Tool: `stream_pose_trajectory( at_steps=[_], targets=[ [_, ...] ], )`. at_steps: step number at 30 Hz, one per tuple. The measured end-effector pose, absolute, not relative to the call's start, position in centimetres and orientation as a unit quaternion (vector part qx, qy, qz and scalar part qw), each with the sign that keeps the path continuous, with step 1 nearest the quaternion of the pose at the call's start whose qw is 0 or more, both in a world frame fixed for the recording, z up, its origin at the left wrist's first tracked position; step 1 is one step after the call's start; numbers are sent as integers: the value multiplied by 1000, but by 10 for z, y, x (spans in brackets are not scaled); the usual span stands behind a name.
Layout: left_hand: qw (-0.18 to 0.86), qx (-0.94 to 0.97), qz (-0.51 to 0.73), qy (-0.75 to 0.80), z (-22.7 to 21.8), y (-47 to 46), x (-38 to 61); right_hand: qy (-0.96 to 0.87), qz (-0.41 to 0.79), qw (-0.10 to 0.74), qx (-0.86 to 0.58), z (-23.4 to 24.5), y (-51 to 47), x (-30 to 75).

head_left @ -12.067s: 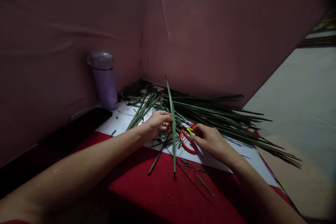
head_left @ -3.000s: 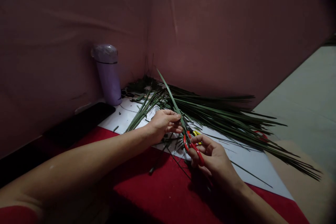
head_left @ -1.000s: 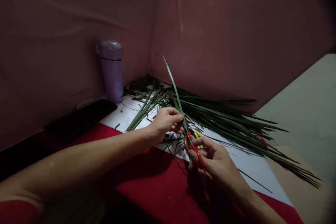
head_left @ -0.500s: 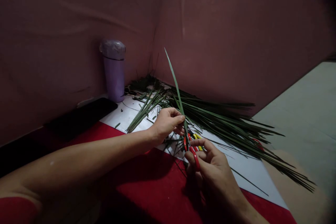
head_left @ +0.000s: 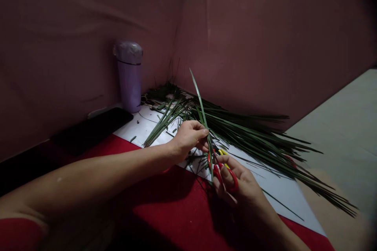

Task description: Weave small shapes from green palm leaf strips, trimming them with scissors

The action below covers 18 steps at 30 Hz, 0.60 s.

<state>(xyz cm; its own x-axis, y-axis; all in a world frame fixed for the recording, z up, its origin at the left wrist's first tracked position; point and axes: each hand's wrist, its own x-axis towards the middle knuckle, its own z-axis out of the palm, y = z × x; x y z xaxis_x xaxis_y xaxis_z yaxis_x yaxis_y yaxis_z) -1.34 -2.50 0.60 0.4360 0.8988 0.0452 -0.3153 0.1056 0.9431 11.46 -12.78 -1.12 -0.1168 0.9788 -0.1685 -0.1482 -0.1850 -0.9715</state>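
Our left fingers point(head_left: 203, 132) pinch a leaf point(head_left: 201, 104) slanting steeply past them; our right fingers point(head_left: 226, 160), nearer its lower end, grip scissors point(head_left: 235, 183).

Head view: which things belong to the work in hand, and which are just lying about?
In use: green leaf, pinched in the left hand; red-handled scissors, in the right hand; probably also the long leaf pile and short leaf bundle.

Apparently just lying about: purple tumbler; dark flat object.
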Motion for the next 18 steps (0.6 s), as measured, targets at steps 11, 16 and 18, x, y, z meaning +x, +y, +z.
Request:
stream_pose_trajectory(
  at_steps=[11, 16, 18],
  targets=[
    [669, 509, 447, 308, 8, -28, -13, -386, 640, 488, -451, -9, -132, 114],
    [671, 505, 447, 308, 8, -29, -12, -398, 633, 491, -448, -11, -132, 113],
    [673, 503, 445, 309, 8, -28, -12, -412, 623, 488, -452, -12, -132, 112]
  ],
)
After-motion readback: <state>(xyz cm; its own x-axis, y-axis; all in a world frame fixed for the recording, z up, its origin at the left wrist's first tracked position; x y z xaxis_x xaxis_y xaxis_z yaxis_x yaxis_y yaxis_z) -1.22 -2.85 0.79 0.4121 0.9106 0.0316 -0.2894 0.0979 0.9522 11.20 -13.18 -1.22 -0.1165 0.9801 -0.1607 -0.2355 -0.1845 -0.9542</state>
